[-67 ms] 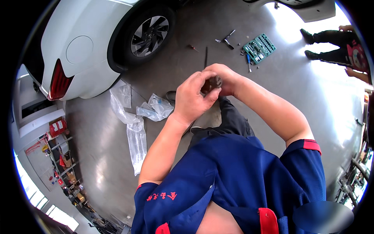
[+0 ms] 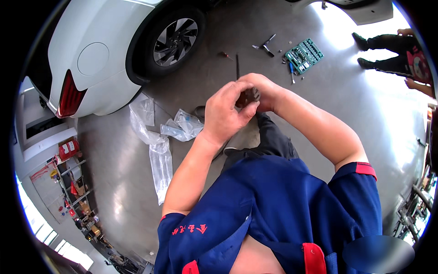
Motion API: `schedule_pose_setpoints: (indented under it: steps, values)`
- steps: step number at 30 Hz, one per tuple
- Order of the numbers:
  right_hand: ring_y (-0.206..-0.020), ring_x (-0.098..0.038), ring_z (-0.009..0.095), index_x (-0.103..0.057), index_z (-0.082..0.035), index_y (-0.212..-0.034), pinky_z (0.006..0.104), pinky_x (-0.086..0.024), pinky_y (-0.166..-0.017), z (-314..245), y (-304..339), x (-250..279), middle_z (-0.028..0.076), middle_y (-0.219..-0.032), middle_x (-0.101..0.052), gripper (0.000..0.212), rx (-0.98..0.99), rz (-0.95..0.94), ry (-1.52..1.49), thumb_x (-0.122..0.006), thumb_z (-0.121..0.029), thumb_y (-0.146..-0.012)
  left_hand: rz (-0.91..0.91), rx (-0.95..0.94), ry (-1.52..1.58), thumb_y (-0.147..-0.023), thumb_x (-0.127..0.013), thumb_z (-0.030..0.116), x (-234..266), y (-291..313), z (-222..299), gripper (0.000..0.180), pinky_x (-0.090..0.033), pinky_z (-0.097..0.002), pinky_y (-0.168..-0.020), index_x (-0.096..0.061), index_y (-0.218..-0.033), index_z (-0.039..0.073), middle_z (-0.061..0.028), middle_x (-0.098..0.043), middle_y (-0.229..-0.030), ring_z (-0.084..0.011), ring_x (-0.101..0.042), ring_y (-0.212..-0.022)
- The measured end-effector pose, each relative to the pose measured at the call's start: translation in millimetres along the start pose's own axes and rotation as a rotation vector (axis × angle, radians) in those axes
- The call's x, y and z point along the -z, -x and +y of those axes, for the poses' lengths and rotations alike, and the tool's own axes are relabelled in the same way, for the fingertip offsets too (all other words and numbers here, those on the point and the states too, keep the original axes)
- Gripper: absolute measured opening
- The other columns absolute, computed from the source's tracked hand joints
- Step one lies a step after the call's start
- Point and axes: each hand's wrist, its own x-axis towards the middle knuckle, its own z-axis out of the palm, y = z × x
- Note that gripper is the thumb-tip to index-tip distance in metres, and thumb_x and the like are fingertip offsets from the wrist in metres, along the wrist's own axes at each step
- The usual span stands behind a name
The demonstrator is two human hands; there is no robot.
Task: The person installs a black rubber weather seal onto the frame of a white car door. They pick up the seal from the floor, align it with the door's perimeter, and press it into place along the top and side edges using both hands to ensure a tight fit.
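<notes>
Grey metal part (image 2: 256, 94) sits gripped between the person's left hand (image 2: 228, 108) and right hand (image 2: 267, 92), their fingers curled closely around it.

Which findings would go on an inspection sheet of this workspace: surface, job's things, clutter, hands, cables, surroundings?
Surface: grey floor, glossy, with bright reflections.
Job's things: small grey part between the hands, mostly hidden; dark rod beyond them, any link unclear.
Clutter: clear plastic wrapping, open green tool case, blue-handled tool, red-handled tool.
Hands: left hand curled onto the part; right hand against it, fingers mostly hidden, grip uncertain.
Cables: nothing seen near the hands.
Surroundings: white car ahead-left, shelving left, another person right.
</notes>
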Motion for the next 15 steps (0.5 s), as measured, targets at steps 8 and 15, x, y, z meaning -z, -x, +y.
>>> schedule_pose_setpoints:
  steps: [8,15]
  values:
    - [-0.066,-0.057,0.015,-0.059,-0.005,-0.080,0.0306,-0.046,-0.056,-14.0,0.5,-13.3,0.005,-0.078,-0.058,0.018,-0.048,-0.086,0.008,-0.061,-0.017,-0.093,0.064,-0.114,-0.152,-0.078,-0.080,0.012,4.6,-13.6,8.3,0.036,-0.057,-0.0342,-0.069,-0.065,-0.110,0.006,-0.0094,-0.068,-0.091,-0.0253,-0.068,-0.078]
    - [-0.062,-0.054,0.017,-0.059,0.001,-0.073,0.0353,-0.045,-0.053,-14.0,-14.4,-22.6,0.008,-0.074,-0.056,0.015,-0.019,0.167,0.131,-0.059,-0.004,-0.087,0.105,0.006,-0.242,-0.076,-0.082,0.009,6.8,-6.5,8.9,0.038,-0.056,-0.0335,-0.067,-0.063,-0.110,0.004,-0.0092,-0.067,-0.090,-0.0215,-0.068,-0.077]
